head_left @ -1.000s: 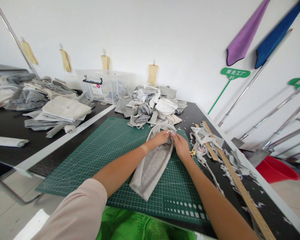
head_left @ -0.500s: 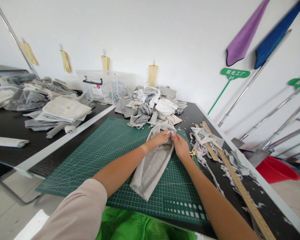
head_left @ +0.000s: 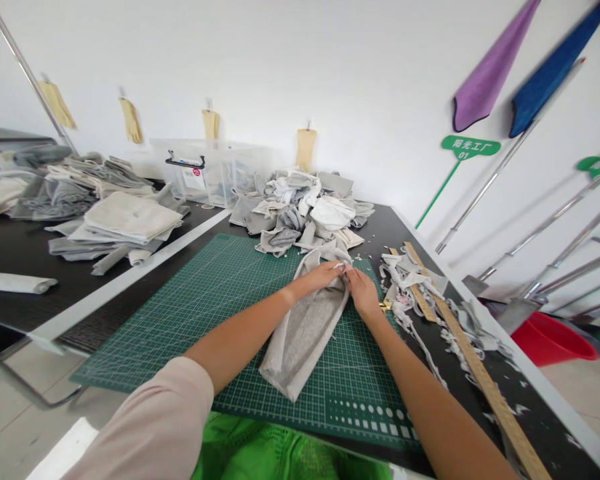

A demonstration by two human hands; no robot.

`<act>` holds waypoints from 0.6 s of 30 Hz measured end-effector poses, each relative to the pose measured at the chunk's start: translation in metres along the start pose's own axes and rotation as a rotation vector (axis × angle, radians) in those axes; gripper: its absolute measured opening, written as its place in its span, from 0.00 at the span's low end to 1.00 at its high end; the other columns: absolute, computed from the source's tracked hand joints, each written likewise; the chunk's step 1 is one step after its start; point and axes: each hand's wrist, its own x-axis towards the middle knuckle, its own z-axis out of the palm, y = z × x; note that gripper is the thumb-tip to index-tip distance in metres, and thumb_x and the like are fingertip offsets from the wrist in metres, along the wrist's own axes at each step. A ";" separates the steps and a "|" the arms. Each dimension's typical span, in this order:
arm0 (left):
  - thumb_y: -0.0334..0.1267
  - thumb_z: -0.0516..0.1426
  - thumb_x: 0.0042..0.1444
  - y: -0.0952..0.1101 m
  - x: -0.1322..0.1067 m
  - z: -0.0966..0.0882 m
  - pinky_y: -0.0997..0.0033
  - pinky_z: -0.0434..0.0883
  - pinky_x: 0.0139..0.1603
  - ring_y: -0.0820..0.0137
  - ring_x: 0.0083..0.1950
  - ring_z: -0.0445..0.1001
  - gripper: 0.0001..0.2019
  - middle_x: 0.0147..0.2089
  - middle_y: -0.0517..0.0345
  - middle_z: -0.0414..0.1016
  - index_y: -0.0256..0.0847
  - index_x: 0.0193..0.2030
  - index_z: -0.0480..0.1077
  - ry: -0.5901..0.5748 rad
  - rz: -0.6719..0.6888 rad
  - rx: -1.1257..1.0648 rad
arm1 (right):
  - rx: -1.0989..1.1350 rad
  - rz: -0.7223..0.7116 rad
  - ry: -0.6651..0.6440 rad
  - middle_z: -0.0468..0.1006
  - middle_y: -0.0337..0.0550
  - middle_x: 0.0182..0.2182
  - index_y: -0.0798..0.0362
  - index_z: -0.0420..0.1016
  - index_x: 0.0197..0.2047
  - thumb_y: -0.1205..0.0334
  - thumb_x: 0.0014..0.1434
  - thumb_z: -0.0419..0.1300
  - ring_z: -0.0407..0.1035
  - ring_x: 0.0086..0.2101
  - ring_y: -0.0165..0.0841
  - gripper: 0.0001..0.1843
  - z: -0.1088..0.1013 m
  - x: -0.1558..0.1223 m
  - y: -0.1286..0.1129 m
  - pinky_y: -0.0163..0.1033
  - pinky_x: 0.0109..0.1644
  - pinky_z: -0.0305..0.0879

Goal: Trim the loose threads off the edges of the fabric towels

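The grey cloth piece (head_left: 305,333) lies lengthwise on the green cutting mat (head_left: 205,300), its near end folded over toward the person and its far end narrowing under the two hands. The left hand (head_left: 323,275) and the right hand (head_left: 364,293) meet at that far end, fingertips almost touching. Each has thumb and fingers closed in a small pinch on the cloth's edge, where a bit of white shows between them. What the white bit is cannot be told.

By the look of it, the step in hand is fine work on that far edge, with the rest of the piece lying slack on the mat. Any next move there calls for both pinches to stay close together and for the cloth to stay flat.

Just right of the right hand lies a small brass-coloured object (head_left: 384,307), too hidden to name. Beyond it are loose cloth strips (head_left: 405,273) and a long wooden ruler (head_left: 480,377) running along the table's right edge. Far of the hands sits a heap of grey and white pieces (head_left: 305,210), and folded stacks (head_left: 130,217) lie well to the left
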 end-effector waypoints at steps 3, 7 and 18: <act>0.47 0.49 0.72 -0.001 0.000 0.000 0.63 0.68 0.60 0.64 0.49 0.72 0.17 0.46 0.47 0.77 0.35 0.42 0.71 0.012 -0.013 -0.004 | 0.010 0.026 -0.015 0.76 0.42 0.27 0.48 0.68 0.30 0.31 0.70 0.43 0.67 0.31 0.39 0.32 -0.001 0.000 -0.003 0.40 0.35 0.54; 0.48 0.49 0.72 -0.001 -0.001 -0.001 0.63 0.68 0.60 0.64 0.50 0.72 0.18 0.47 0.47 0.78 0.35 0.43 0.71 0.007 -0.005 0.007 | -0.007 0.028 -0.027 0.75 0.42 0.27 0.48 0.68 0.29 0.32 0.70 0.43 0.67 0.31 0.39 0.32 -0.003 0.000 -0.006 0.40 0.35 0.53; 0.46 0.49 0.71 0.002 0.000 -0.003 0.64 0.68 0.58 0.65 0.47 0.72 0.16 0.45 0.49 0.77 0.36 0.41 0.70 -0.016 0.002 0.036 | 0.029 -0.016 -0.009 0.73 0.43 0.25 0.47 0.65 0.28 0.33 0.70 0.43 0.66 0.30 0.39 0.31 0.000 0.002 0.004 0.40 0.34 0.55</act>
